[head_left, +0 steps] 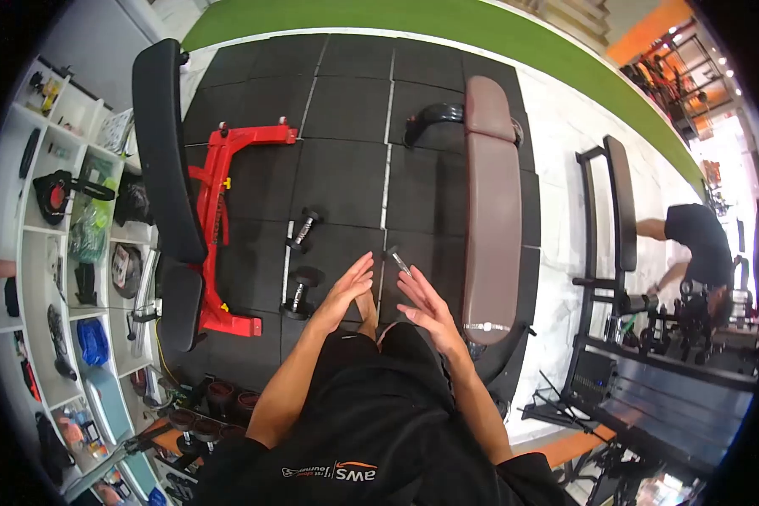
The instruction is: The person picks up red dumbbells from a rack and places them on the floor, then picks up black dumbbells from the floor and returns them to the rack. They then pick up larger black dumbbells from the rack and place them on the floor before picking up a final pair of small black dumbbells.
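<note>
My left hand is held out in front of my body, fingers stretched and nothing in it. Facing it across a small gap is my right hand, also empty with its fingers extended. Beyond my right fingertips a small dumbbell with a chrome handle shows, one end hidden behind the hand; it appears to lie on the floor. To the left of my left hand, a larger dumbbell lies on the black mat. Another dumbbell rests a little farther off.
A red-framed bench with black pads stands at left, beside white shelves full of gear. A brown padded bench is at right. Farther right, a person bends near another bench. Racked dumbbells sit lower left.
</note>
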Tool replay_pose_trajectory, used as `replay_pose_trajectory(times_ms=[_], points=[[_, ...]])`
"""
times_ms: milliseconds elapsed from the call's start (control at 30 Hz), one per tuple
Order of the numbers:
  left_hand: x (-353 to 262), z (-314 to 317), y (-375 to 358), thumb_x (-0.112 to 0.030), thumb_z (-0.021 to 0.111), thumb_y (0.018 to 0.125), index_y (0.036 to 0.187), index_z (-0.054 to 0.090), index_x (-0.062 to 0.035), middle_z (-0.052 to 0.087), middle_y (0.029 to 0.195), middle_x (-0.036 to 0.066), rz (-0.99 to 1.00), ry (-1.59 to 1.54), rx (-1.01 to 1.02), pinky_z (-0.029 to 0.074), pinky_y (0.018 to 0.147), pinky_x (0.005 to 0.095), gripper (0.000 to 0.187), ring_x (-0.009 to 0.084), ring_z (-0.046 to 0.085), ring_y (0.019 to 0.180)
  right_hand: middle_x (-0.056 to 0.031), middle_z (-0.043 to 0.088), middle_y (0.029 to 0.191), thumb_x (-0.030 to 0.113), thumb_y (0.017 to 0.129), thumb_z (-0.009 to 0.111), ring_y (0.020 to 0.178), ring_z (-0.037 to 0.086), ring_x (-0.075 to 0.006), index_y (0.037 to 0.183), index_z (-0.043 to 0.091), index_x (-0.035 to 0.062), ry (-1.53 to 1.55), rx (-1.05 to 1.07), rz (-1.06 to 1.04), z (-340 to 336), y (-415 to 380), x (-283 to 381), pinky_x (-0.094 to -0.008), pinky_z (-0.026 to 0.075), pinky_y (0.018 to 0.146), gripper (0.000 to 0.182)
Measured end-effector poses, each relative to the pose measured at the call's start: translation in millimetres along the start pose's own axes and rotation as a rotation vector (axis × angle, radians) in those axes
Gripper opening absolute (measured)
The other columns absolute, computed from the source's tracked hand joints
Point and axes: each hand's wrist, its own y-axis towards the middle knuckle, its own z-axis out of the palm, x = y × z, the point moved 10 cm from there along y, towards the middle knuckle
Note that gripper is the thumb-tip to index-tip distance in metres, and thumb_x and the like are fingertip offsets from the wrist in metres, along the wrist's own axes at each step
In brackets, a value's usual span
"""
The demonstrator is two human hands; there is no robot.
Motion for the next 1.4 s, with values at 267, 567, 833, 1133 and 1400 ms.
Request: replay_pose_trajectory(times_ms=[267, 567, 833, 1133, 1400], points=[[-28, -55, 1, -0.029, 0.054, 0.099, 0.157, 0.022, -0.0112, 0.025, 0.16, 0.018, 0.064, -0.116, -0.238, 0.024, 0.118, 0.0397, 0.069, 0.0303, 0.026, 0.148, -0.0149, 0.03, 0.159, 0.004, 0.091, 0.06, 0.147, 0.029, -0.0303, 0.157, 0.023, 0.0104, 0.027, 0.224, 0.073, 19, 92, 17, -0.0437, 0.034, 0.113, 0.076], [-37, -127, -15, -0.033, 0.053, 0.1, 0.157, 0.024, -0.0161, 0.022, 0.162, 0.016, 0.245, -0.332, -0.567, 0.028, 0.114, 0.0405, 0.066, 0.0285, 0.027, 0.147, -0.0217, 0.026, 0.159, 0.005, 0.088, 0.058, 0.147, 0.028, -0.0342, 0.157, 0.019, 0.0078, -0.142, 0.553, 0.202, 81, 194, 31, -0.0477, 0.038, 0.11, 0.08], [-47, -210, -41, -0.036, 0.053, 0.1, 0.157, 0.024, -0.0151, 0.021, 0.162, 0.017, 0.332, -0.486, -0.773, 0.031, 0.111, 0.0422, 0.068, 0.0324, 0.026, 0.148, -0.0221, 0.025, 0.159, 0.013, 0.091, 0.057, 0.147, 0.026, -0.036, 0.157, 0.017, 0.007, -0.257, 0.786, 0.472, 176, 272, -16, -0.0534, 0.036, 0.111, 0.077], [-63, -289, -106, -0.045, 0.053, 0.097, 0.158, 0.022, -0.0154, 0.023, 0.161, 0.016, 0.631, -0.732, -1.006, 0.027, 0.114, 0.0526, 0.075, 0.0333, 0.028, 0.146, -0.0253, 0.022, 0.159, 0.022, 0.09, 0.058, 0.148, 0.023, -0.039, 0.158, 0.011, 0.0073, -0.18, 1.072, 0.637, 315, 312, -33, -0.0598, 0.032, 0.112, 0.084], [-43, -289, -132, -0.046, 0.057, 0.094, 0.157, 0.024, -0.0169, 0.031, 0.158, 0.014, 0.793, -0.879, -1.288, 0.033, 0.112, 0.0442, 0.077, 0.0301, 0.039, 0.14, -0.0244, 0.022, 0.159, 0.024, 0.087, 0.061, 0.148, 0.024, -0.0371, 0.158, 0.01, 0.0076, -0.277, 1.296, 0.842, 361, 327, -67, -0.059, 0.034, 0.111, 0.089]])
